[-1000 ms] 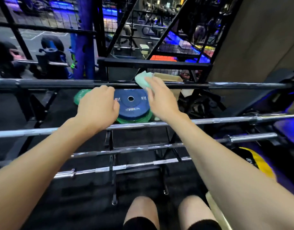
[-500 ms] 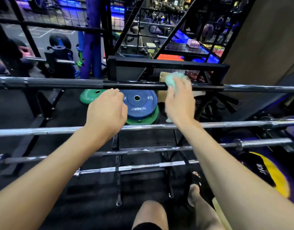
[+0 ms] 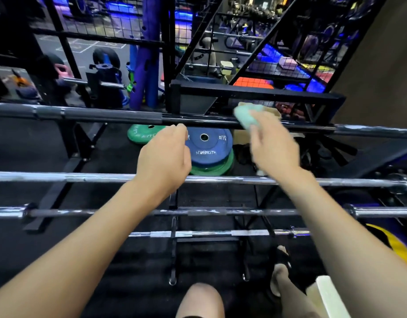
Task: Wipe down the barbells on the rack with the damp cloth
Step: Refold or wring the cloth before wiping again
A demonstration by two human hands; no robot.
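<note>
Mint-green damp cloth (image 3: 247,117), gripped by the right hand (image 3: 272,145), rubs the top black barbell (image 3: 110,115); next stroke probably toward three o'clock. Left hand (image 3: 164,157), loosely curled, holds nothing.

A single wide-angle camera worn on the head looks forward and steeply down from close above the tiered black steel barbell rack (image 3: 255,94), both forearms reaching away from the lens, the person's own knee at the bottom edge, gym floor beyond the outstretched hands.
</note>
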